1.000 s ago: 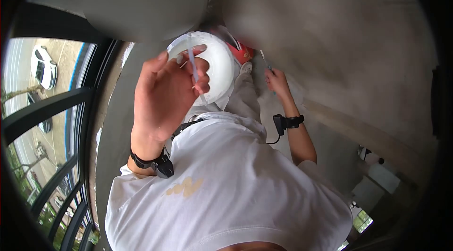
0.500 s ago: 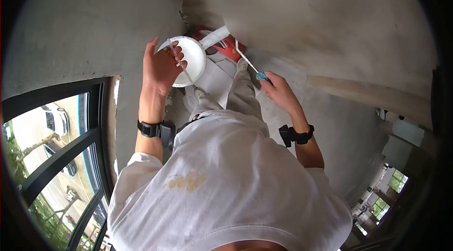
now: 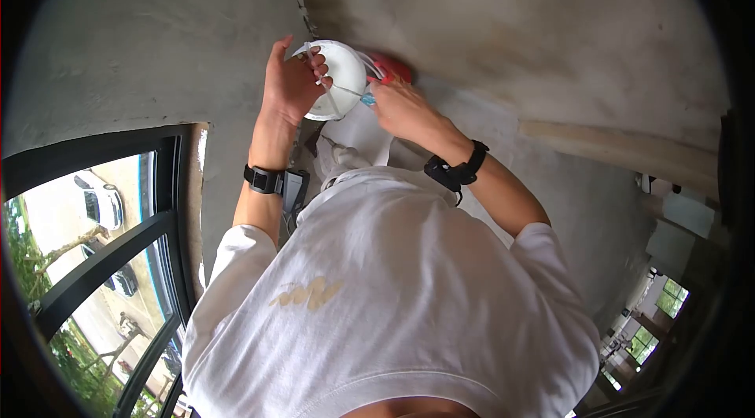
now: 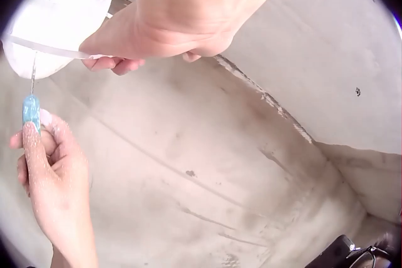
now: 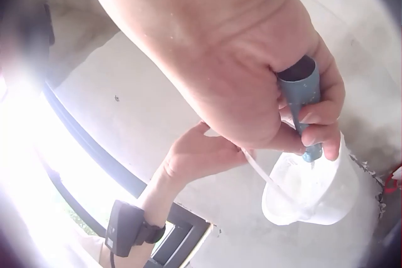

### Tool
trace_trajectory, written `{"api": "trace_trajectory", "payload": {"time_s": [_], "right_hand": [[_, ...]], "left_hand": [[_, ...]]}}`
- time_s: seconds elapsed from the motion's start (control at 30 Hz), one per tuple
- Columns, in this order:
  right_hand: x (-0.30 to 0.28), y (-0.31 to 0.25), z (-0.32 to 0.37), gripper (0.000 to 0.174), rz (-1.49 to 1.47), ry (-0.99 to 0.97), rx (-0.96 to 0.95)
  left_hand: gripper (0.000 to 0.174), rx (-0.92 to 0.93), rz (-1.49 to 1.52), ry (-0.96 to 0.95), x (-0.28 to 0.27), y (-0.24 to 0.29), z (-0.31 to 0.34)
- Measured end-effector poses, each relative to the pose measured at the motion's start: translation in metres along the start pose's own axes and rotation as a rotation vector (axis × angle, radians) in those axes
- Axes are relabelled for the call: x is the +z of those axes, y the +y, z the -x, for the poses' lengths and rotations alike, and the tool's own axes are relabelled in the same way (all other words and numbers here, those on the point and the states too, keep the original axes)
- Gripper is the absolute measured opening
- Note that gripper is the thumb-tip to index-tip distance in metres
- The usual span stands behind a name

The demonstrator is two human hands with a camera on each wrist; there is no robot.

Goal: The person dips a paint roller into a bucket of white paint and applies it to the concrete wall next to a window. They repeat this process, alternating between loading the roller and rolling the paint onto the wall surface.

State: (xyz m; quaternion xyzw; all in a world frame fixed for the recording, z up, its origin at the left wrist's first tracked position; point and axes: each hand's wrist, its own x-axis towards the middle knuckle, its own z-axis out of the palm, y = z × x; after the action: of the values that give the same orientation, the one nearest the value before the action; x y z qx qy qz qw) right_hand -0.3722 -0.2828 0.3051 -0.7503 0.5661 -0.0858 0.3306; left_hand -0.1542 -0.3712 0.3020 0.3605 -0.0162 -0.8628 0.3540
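Observation:
My left hand [image 3: 292, 88] curls its fingers round the plastic handle [image 4: 56, 50] of a white bucket [image 5: 342, 196]. White shows all over the bucket's inside. Close by its rim, my right hand [image 3: 409, 110] grips the blue handle [image 5: 304, 95] of a paint roller, thumb along it in the left wrist view. From there the roller's thin metal rod [image 4: 33, 74] runs over the rim into the bucket. The roller's head is hidden. White specks dot the back of the right hand.
A red object [image 3: 399, 69] sits on the floor behind the bucket, partly covered by the right hand. Grey plastered walls [image 3: 157, 48] meet in a corner ahead. To the left is a dark-framed window [image 3: 169, 174]; to the right, a ledge [image 3: 605, 152] runs along the wall.
The right hand has moved left to the bucket, bringing the roller, seen outside it half a second ago, over the rim. The left hand and bucket have shifted slightly right and farther up in view.

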Motion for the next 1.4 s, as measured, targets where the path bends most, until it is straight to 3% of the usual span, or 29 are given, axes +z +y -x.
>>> {"api": "trace_trajectory", "payload": {"time_s": [0.17,0.33,0.53,1.07,1.13,1.4], "right_hand": [[0.001,-0.010,-0.020,0.011,0.086,0.007,0.000],[-0.011,-0.019,-0.028,0.015,0.126,-0.132,0.146],[-0.001,-0.014,-0.027,0.019,0.211,-0.181,0.142],[0.013,-0.031,0.016,0.024,0.433,0.083,0.027],[0.014,-0.032,0.026,0.023,0.409,0.210,-0.043],[0.017,-0.026,0.060,0.023,0.136,0.144,0.033]], "left_hand": [[0.046,0.016,-0.013,-0.011,0.005,-0.002,0.009],[0.045,0.048,-0.050,0.004,-0.002,0.000,0.018],[0.046,0.032,-0.043,0.025,-0.015,-0.006,0.024],[0.046,0.068,-0.052,0.009,-0.032,-0.022,0.046],[0.046,0.087,-0.043,0.019,-0.034,-0.019,0.049],[0.046,0.159,0.095,0.071,-0.073,-0.004,0.066]]}}
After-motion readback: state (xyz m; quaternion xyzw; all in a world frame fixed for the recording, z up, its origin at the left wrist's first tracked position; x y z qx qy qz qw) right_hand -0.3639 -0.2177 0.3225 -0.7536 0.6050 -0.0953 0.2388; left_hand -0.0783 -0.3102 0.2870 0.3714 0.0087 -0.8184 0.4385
